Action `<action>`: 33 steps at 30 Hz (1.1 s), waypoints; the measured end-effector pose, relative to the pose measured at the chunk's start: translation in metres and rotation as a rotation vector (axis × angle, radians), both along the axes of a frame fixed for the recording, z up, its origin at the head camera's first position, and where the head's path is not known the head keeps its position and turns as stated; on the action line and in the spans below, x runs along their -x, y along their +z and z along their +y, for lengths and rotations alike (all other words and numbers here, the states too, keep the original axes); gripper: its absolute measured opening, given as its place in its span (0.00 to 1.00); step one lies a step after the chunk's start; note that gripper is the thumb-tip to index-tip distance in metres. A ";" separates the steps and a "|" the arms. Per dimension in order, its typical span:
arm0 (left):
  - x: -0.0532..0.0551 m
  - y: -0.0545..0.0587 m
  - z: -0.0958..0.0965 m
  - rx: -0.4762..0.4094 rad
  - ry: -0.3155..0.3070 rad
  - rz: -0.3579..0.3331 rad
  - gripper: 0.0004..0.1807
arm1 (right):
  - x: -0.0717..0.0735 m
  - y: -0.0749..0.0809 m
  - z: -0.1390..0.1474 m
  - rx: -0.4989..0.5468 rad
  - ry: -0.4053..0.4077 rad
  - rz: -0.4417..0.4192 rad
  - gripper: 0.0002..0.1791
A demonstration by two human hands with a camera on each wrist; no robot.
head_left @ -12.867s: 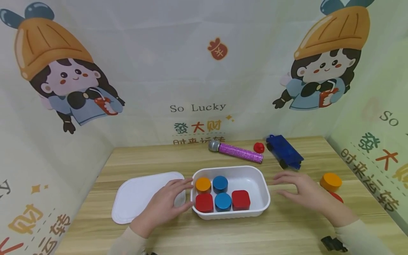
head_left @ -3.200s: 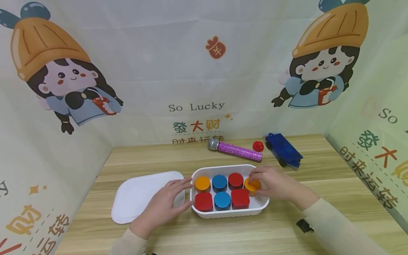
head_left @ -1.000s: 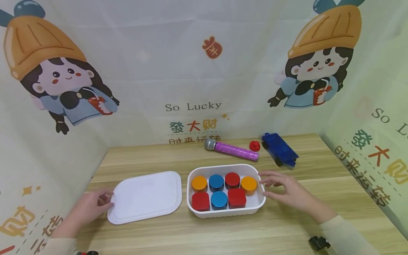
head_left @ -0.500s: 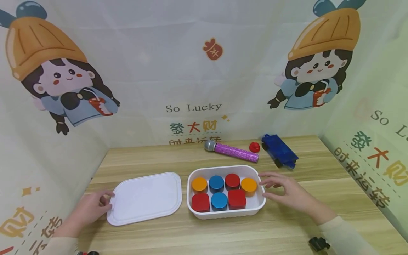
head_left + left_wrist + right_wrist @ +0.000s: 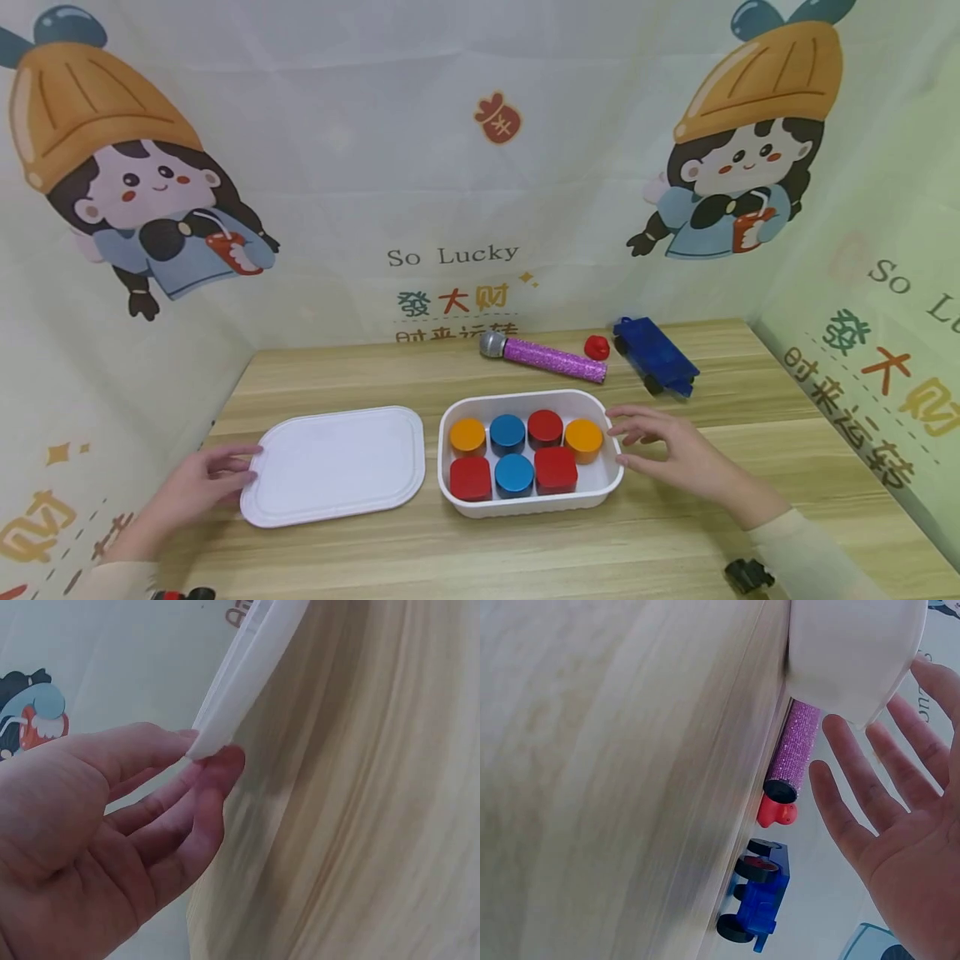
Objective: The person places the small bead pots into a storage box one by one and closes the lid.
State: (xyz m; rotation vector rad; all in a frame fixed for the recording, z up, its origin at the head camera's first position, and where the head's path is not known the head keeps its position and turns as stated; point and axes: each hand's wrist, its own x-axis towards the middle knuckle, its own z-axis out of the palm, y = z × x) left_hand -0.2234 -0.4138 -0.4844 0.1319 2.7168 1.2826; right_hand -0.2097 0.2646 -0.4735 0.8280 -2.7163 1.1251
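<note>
My left hand (image 5: 201, 492) pinches the left edge of a white lid (image 5: 337, 467) between thumb and fingertips. In the left wrist view the lid (image 5: 251, 667) stands off the wooden surface at that edge. To its right is a white box (image 5: 528, 507) holding two orange round blocks (image 5: 583, 436), two blue round ones (image 5: 507, 432), a red round one (image 5: 545, 427) and two red square ones (image 5: 556, 468). My right hand (image 5: 667, 450) has its fingertips at the box's right rim, fingers extended; the right wrist view shows the hand (image 5: 907, 817) spread beside the box's end wall (image 5: 855, 652).
Behind the box lie a purple glitter microphone (image 5: 555, 360), a small red toy (image 5: 597, 347) and a blue toy car (image 5: 655, 357). The wooden table (image 5: 465, 558) is bordered by printed cloth (image 5: 337, 208) at the back and both sides.
An orange block and a red round block went from the table's right into the box. My left hand left the box for the lid's left edge; the lid has slid slightly left.
</note>
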 end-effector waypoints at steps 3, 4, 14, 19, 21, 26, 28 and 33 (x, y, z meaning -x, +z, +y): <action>-0.002 0.002 -0.002 -0.038 0.019 -0.019 0.29 | 0.000 -0.001 -0.001 0.006 0.000 -0.006 0.19; -0.002 0.002 -0.001 -0.040 0.023 -0.017 0.30 | 0.000 -0.001 -0.001 0.009 0.000 -0.006 0.19; -0.005 0.013 0.010 -0.098 0.065 0.027 0.32 | -0.002 -0.003 0.000 0.022 0.010 0.024 0.19; -0.005 0.017 0.009 -0.203 0.099 0.032 0.28 | -0.003 -0.001 -0.002 0.021 0.004 0.006 0.19; -0.005 0.019 0.008 -0.256 0.128 0.016 0.27 | -0.003 -0.001 -0.002 0.026 0.002 0.000 0.19; -0.001 0.027 0.009 -0.427 0.204 -0.044 0.27 | -0.003 0.000 -0.003 0.038 0.001 -0.005 0.20; 0.000 0.031 0.011 -0.497 0.217 -0.053 0.26 | -0.003 0.000 -0.003 0.039 0.003 -0.004 0.19; -0.002 0.040 0.020 -0.660 0.196 -0.040 0.24 | -0.004 0.000 -0.003 0.039 0.004 -0.010 0.20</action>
